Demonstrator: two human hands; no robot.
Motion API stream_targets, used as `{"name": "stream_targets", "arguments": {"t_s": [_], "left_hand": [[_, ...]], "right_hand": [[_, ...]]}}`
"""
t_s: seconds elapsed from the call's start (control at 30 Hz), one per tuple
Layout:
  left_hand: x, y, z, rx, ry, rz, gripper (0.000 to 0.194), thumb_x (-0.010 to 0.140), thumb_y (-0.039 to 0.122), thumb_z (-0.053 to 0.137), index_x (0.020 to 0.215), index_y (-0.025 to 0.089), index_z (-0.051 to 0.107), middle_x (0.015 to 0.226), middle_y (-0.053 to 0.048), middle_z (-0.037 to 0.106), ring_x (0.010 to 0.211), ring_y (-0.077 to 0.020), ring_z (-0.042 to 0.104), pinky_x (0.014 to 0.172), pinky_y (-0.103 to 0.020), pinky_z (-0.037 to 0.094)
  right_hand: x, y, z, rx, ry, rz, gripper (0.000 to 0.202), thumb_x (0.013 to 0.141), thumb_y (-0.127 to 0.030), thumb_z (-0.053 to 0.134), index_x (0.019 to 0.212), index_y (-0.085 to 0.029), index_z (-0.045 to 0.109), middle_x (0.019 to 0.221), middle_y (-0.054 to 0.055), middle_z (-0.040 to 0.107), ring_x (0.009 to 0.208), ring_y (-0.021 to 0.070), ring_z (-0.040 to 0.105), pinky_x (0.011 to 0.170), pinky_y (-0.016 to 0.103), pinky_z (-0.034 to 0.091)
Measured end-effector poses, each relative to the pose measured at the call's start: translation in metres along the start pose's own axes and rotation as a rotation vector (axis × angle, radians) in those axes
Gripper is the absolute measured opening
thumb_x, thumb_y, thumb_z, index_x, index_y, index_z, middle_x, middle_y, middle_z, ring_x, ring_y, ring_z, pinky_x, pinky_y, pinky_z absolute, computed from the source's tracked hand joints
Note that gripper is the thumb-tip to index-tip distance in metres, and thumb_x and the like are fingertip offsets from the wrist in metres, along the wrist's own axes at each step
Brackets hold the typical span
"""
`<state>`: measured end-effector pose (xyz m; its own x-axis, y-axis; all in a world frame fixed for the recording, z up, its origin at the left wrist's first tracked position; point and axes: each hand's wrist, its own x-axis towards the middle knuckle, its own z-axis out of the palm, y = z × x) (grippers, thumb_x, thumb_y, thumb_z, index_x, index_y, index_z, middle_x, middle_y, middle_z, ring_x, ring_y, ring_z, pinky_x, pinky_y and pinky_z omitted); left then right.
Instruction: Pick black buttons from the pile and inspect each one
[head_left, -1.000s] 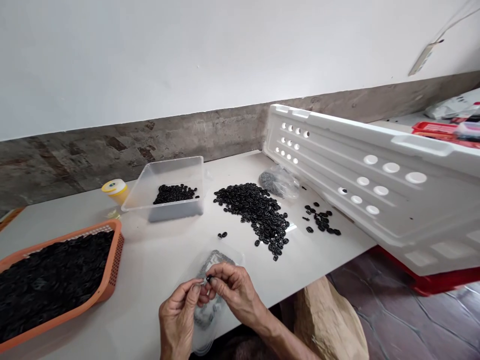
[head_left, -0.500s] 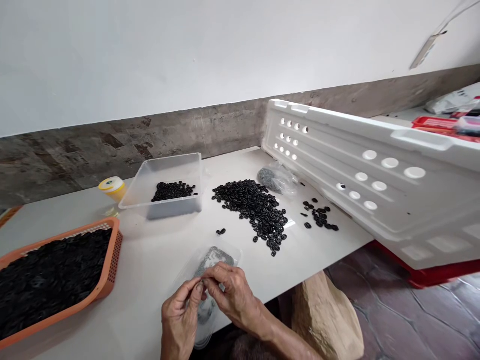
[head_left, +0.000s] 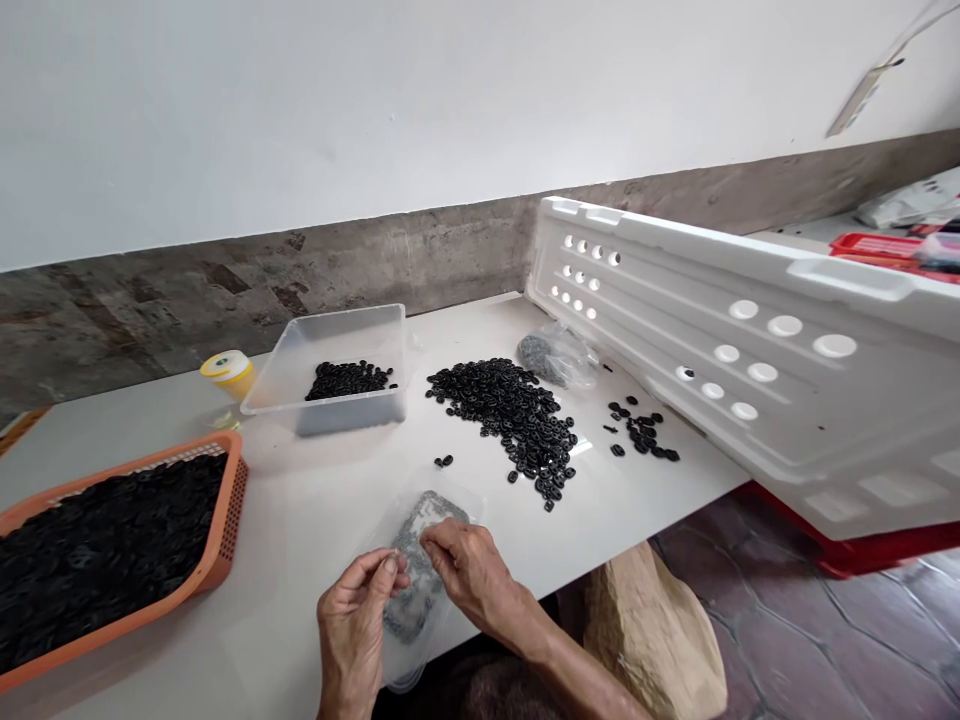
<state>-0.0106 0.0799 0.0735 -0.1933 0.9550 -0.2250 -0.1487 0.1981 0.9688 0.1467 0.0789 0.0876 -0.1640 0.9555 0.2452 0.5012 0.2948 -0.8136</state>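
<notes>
My left hand (head_left: 360,610) is at the near left side of a clear shallow tray (head_left: 401,672) of small grey pieces (head_left: 411,610). Its thumb and index finger are pinched together, and what they hold is too small to name. Over the tray's right side, my right hand (head_left: 469,565) has its fingertips closed, with anything between them hidden. A gap separates the two hands. Beyond the tray lie a couple of loose black pieces (head_left: 444,461) and a large pile of black oval pieces (head_left: 517,415).
An orange basket (head_left: 225,510) of black parts stands left. Behind are a clear bin (head_left: 352,410), a yellow-white spool (head_left: 229,372) and a plastic bag (head_left: 559,355). A white perforated crate (head_left: 675,300) borders the right, beside scattered black pieces (head_left: 643,433).
My hands, which were touching at the fingertips, have come apart. The right one moved slightly right and the left one slightly left, uncovering more of the grey pieces.
</notes>
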Motion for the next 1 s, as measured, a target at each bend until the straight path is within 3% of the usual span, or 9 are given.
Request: {"name": "stream_targets", "arguments": {"t_s": [0.07, 0.13, 0.2, 0.27, 0.43, 0.67, 0.9, 1.0], "left_hand": [[-0.004, 0.002, -0.003, 0.005, -0.006, -0.028, 0.045, 0.053, 0.047, 0.083, 0.08, 0.012, 0.072, 0.074, -0.006, 0.071, 0.061, -0.0109, 0.063, 0.059, -0.015, 0.053], [-0.01, 0.007, -0.004, 0.046, -0.017, -0.03, 0.045, 0.052, 0.046, 0.084, 0.08, 0.012, 0.073, 0.074, -0.006, 0.072, 0.062, -0.0118, 0.064, 0.06, -0.015, 0.054], [-0.02, 0.016, -0.003, 0.131, -0.02, 0.028, 0.042, 0.056, 0.047, 0.081, 0.081, 0.013, 0.073, 0.076, -0.005, 0.072, 0.066, -0.0118, 0.066, 0.063, -0.013, 0.054], [-0.031, 0.027, 0.0, 0.221, -0.02, 0.133, 0.037, 0.063, 0.047, 0.076, 0.08, 0.015, 0.074, 0.076, -0.003, 0.072, 0.069, -0.0099, 0.067, 0.068, -0.009, 0.052], [-0.046, 0.043, 0.006, 0.271, -0.064, 0.261, 0.027, 0.069, 0.044, 0.071, 0.074, 0.019, 0.073, 0.067, 0.001, 0.069, 0.063, -0.0057, 0.064, 0.068, -0.006, 0.049], [-0.046, 0.041, 0.006, 0.239, -0.083, 0.189, 0.03, 0.068, 0.046, 0.072, 0.075, 0.018, 0.073, 0.065, 0.002, 0.067, 0.061, -0.0061, 0.065, 0.066, -0.006, 0.05], [-0.046, 0.04, 0.007, 0.214, -0.095, 0.153, 0.032, 0.067, 0.046, 0.072, 0.076, 0.016, 0.071, 0.065, 0.002, 0.067, 0.062, -0.0066, 0.064, 0.068, -0.007, 0.051], [-0.046, 0.041, 0.007, 0.212, -0.085, 0.148, 0.031, 0.066, 0.047, 0.073, 0.075, 0.017, 0.072, 0.064, 0.002, 0.067, 0.062, -0.0062, 0.064, 0.068, -0.006, 0.05]], "right_hand": [[-0.002, -0.005, -0.004, 0.142, -0.009, 0.038, 0.02, 0.094, -0.022, 0.041, 0.099, -0.014, 0.059, 0.073, 0.001, 0.054, 0.065, 0.0028, 0.045, 0.063, 0.013, 0.031], [-0.004, -0.013, -0.008, 0.427, -0.05, 0.104, 0.028, 0.095, -0.029, 0.042, 0.116, -0.014, 0.053, 0.078, 0.002, 0.057, 0.066, 0.0034, 0.052, 0.064, 0.012, 0.039], [-0.006, -0.022, -0.011, 0.692, -0.101, 0.149, 0.032, 0.095, -0.038, 0.046, 0.108, -0.009, 0.052, 0.077, 0.004, 0.057, 0.067, 0.0051, 0.056, 0.065, 0.013, 0.045], [-0.007, -0.03, -0.013, 0.79, -0.107, 0.151, 0.036, 0.092, -0.043, 0.052, 0.094, -0.007, 0.054, 0.073, 0.005, 0.055, 0.067, 0.0052, 0.055, 0.066, 0.013, 0.045], [-0.006, -0.038, -0.015, 0.837, -0.063, 0.165, 0.046, 0.087, -0.051, 0.06, 0.086, -0.005, 0.053, 0.069, 0.003, 0.05, 0.063, 0.0033, 0.05, 0.061, 0.011, 0.04], [-0.007, -0.037, -0.012, 0.876, -0.083, 0.165, 0.048, 0.085, -0.051, 0.061, 0.082, -0.004, 0.054, 0.065, 0.002, 0.045, 0.061, 0.0026, 0.045, 0.061, 0.013, 0.039], [-0.005, -0.039, -0.009, 1.018, -0.144, 0.186, 0.049, 0.083, -0.052, 0.064, 0.081, -0.005, 0.05, 0.065, 0.002, 0.046, 0.065, 0.0062, 0.054, 0.066, 0.017, 0.046], [-0.006, -0.037, -0.01, 0.954, -0.114, 0.198, 0.049, 0.083, -0.053, 0.063, 0.082, -0.005, 0.052, 0.065, 0.002, 0.046, 0.062, 0.0046, 0.05, 0.063, 0.015, 0.044]]}}
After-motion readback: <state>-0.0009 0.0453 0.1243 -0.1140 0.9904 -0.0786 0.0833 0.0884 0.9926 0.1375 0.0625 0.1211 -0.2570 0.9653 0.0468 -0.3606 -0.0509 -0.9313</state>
